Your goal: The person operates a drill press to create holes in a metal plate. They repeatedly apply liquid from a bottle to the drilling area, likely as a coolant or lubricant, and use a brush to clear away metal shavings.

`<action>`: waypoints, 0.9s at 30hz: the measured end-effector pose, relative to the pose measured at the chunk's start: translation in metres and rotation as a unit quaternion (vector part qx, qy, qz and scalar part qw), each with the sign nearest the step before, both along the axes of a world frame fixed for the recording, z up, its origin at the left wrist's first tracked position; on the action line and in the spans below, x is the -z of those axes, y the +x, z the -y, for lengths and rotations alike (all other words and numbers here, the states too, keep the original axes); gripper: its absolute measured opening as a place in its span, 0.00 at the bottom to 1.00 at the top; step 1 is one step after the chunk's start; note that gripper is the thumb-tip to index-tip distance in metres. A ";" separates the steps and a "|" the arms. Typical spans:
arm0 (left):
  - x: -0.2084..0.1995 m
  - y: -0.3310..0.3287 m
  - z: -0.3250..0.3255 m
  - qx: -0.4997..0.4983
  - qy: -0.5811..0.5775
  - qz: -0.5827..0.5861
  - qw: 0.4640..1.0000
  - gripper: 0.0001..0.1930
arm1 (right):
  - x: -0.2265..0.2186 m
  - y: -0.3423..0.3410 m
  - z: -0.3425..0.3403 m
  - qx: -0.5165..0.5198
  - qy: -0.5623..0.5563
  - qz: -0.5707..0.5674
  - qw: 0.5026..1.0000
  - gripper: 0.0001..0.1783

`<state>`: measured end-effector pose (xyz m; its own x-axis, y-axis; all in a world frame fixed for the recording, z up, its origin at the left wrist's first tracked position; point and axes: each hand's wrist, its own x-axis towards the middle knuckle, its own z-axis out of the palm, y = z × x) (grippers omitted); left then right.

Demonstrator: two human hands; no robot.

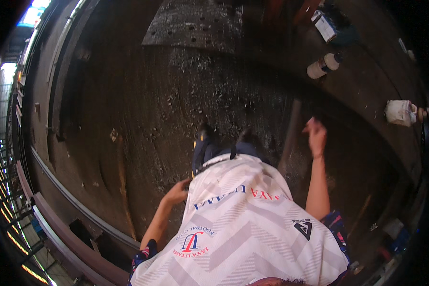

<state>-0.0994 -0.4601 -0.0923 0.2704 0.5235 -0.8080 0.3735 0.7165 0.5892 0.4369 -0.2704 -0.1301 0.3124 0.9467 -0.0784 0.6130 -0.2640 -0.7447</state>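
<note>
My left hand [177, 191] hangs beside my left hip, near the edge of my pale patterned shirt [243, 209]. Its fingers point toward my dark trousers [202, 150], loosely stretched, and no object shows in them. Out in front of my right side is my right hand [315, 137], raised over the dark floor [152, 105]. Its fingers look partly bent but are smeared by motion, so I cannot tell whether they hold anything. A long, narrow bar-like strip [291, 131] runs just left of that hand.
A dark metal plate with several holes [193, 31] lies ahead, with small chips [190, 81] scattered before it. To the right are a pale bottle [324, 66], a white container [400, 113] and a box [325, 28]. Long metal beams [76, 205] line the left side.
</note>
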 end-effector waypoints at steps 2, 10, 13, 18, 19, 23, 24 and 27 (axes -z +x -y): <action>0.016 -0.017 0.022 -0.018 -0.029 0.003 0.999 0.41 | 0.022 -0.021 0.077 -0.158 -0.188 -0.163 0.956 0.09; -0.023 -0.030 -0.028 -0.042 -0.054 0.031 0.997 0.44 | 0.003 -0.085 0.194 -0.175 -0.351 -0.411 0.823 0.22; 0.006 -0.053 -0.022 0.004 0.002 -0.006 1.000 0.45 | -0.006 -0.101 0.192 -0.213 -0.367 -0.301 0.854 0.21; 0.014 -0.064 -0.024 -0.021 -0.065 0.066 0.995 0.43 | 0.033 -0.105 0.221 -0.131 -0.358 -0.405 0.831 0.23; 0.016 -0.066 -0.022 -0.027 -0.072 0.076 0.994 0.42 | 0.037 -0.105 0.225 -0.131 -0.356 -0.398 0.835 0.23; -0.033 -0.052 -0.040 -0.022 -0.065 0.051 0.996 0.38 | -0.005 -0.130 0.210 -0.117 -0.327 -0.357 0.867 0.23; -0.043 -0.050 -0.041 -0.016 -0.062 0.038 0.997 0.37 | -0.025 -0.138 0.203 -0.096 -0.307 -0.381 0.867 0.23; -0.054 -0.051 -0.040 0.006 -0.046 0.015 0.999 0.34 | -0.071 -0.141 0.178 -0.126 -0.319 -0.411 0.844 0.21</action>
